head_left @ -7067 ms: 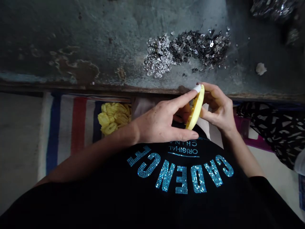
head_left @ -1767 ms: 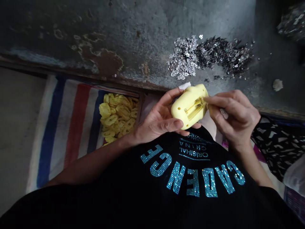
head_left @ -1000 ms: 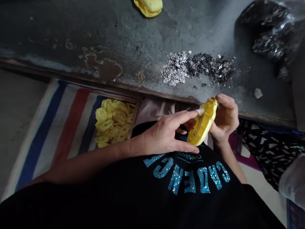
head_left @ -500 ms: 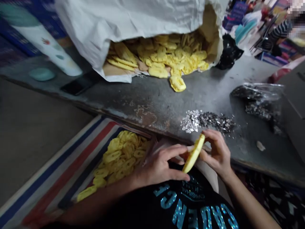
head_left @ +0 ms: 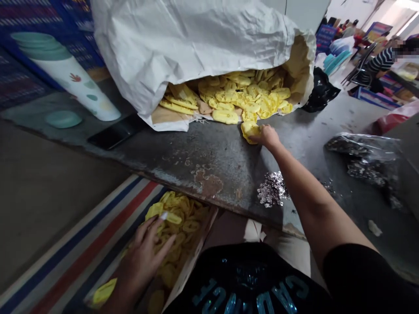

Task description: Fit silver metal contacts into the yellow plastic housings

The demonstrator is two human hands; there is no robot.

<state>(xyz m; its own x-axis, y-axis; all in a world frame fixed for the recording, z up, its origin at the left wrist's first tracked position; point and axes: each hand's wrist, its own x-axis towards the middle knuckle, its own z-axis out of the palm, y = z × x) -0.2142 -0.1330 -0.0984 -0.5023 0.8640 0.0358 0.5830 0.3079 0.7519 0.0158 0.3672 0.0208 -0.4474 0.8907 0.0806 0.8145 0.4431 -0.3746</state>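
Note:
My right hand reaches across the table, its fingers closed on the edge of a yellow plastic shell just in front of a white sack. More yellow plastic shells spill from the mouth of that sack. Lower left, my left hand hovers with fingers spread and a white wrap on one fingertip. Beneath it is a box holding many similar shells; one shell lies close by the fingertips. Small metal contact plates are heaped under my right forearm, which hides part of them.
On the table stand a white bottle with a green top, a green lid and a phone. To the right lie a clear bag of metal pieces and a black bag. A person in stripes sits far off.
Earlier, both hands held one shell near my body, and my right hand worked at its battery slot. Now they are apart: the left over the box, the right on another shell. My view has tilted up.

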